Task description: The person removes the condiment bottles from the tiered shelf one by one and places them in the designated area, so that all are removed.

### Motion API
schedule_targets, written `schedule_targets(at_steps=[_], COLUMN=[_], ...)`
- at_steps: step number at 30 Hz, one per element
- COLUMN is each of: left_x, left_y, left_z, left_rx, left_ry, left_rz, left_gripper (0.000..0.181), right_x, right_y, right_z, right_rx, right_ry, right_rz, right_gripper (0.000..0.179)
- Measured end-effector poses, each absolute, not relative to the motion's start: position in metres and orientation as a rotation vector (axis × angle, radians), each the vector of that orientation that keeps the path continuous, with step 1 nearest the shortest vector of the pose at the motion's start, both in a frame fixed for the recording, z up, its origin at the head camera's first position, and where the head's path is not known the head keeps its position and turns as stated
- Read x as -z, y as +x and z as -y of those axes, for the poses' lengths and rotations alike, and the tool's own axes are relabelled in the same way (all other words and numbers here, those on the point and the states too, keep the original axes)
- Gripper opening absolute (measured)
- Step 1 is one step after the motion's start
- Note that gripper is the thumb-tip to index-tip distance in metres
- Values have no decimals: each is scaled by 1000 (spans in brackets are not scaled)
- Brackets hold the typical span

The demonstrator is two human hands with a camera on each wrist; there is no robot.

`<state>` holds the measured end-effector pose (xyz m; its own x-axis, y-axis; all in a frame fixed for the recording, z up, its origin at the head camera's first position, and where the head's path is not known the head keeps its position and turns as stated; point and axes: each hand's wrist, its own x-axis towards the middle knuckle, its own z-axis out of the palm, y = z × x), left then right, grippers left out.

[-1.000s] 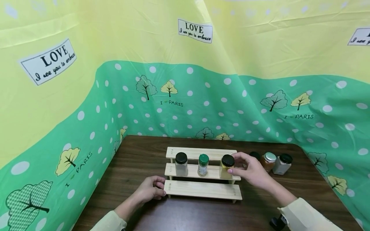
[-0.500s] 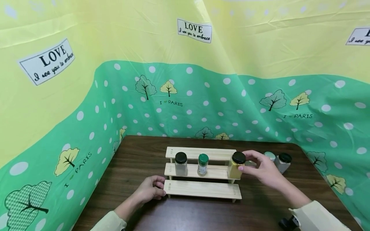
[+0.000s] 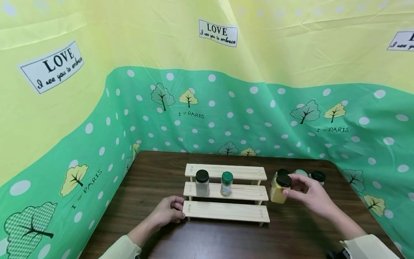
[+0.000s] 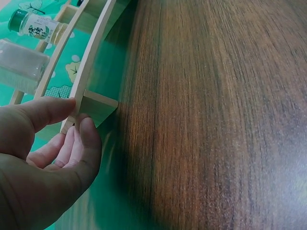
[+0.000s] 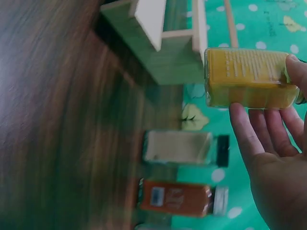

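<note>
i see the right hand (image 3: 308, 192) gripping a yellow jar (image 3: 278, 193), right of the rack (image 3: 226, 211); the left hand (image 3: 166, 212) pinches its near left end.

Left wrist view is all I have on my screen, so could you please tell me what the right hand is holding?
Observer: The right hand is holding a yellow jar.
Operator: Thank you. Are there other jars on that side?
Observer: Yes, for one, an orange jar stands there on the table.
Operator: Lastly, what tops the grey jar, whose upper end is cut off in my view?
Observer: A black lid, as the head view shows.
</note>
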<state>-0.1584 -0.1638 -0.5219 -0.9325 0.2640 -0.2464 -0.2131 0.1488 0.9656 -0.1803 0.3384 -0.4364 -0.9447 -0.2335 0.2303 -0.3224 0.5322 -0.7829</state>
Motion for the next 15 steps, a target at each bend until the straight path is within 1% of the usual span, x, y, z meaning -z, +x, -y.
schedule_targets(at_steps=[10,15], left_x=[522,523], left_y=[-159,-159], left_z=[165,165], left_rx=[-1836,-1834], left_ry=[51,47], left_rz=[-2073,-2073], left_gripper=[60,61], right_x=[462,475], right_y=[-184,-184], right_z=[-357,-362], right_rx=[-1345,-1393], right_ry=[434,416], right_rz=[2703,2699], right_gripper=[46,49])
